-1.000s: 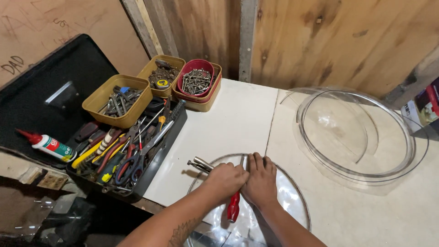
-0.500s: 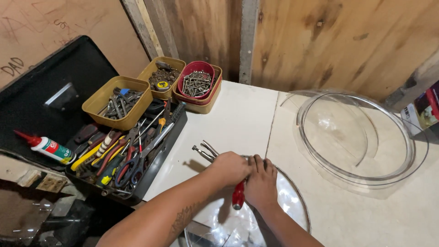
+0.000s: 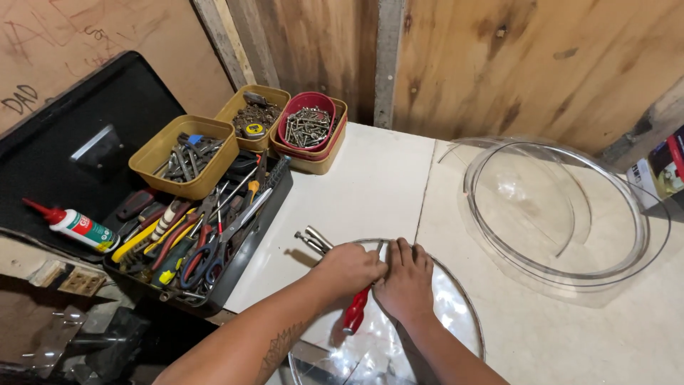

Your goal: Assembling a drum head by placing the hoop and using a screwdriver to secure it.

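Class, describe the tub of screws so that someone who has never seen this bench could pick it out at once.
Start at the open black toolbox on the left of the white worktop. Behind it, against the wooden wall, stand three tubs in a row. The screws lie in the right-hand tub, the only red one; its neighbours are tan.

Head view — close, looking steeply down; hands (image 3: 377,274) central.

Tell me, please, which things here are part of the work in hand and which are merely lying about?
In hand:
left hand gripping the red-handled pliers
right hand pressing on the clear round disc

Lying about:
toolbox of hand tools
three tubs of screws and bits
glue bottle
large clear dome
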